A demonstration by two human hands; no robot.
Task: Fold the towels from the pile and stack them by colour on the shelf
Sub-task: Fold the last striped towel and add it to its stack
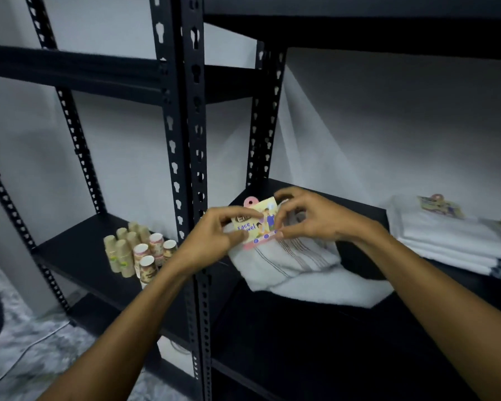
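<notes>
Shelf (301, 328), black and steel-framed, carries a white towel (287, 263) with thin dark stripes, loosely folded just under the fingers. A printed card label (256, 222) reading "Face Towel" sits on the towel's top edge; the left hand (214, 237) pinches its left side with curled fingers (237, 212), the right hand (313, 217) pinches its right edge, thumb and fingertips closed on it. Well right of the fingers lies a stack of folded white towels (451, 244), labels on top. Left of the fingers, on the neighbouring shelf (70, 256), stand paper cups (138, 250) in upturned stacks; their contents cannot be seen.
</notes>
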